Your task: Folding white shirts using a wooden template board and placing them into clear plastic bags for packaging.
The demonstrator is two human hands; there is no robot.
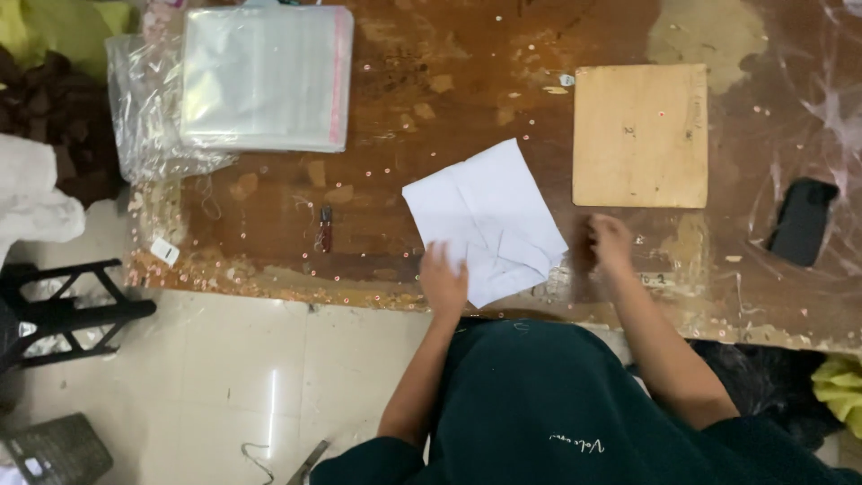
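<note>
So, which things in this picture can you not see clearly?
- Left hand, head view: motion blur; unclear whether its fingers grip the white folded sheet.
- Right hand, head view: blurred; unclear whether it holds anything.
- Small red-handled tool: too small to identify.
- Black object: under clear plastic film, kind unclear.
- Stack of clear bags: top cut off by the frame edge.

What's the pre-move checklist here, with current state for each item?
1. Left hand on the folded white piece: ok, fingers rest on its near corner.
2. Right hand grip: cannot tell, blurred, beside the piece's right edge.
3. White piece fully on the table: ok.
4. Tan board apart from the white piece: ok.
5. Stack of clear bags apart from both hands: ok.
6. Small snips untouched: ok.
</note>
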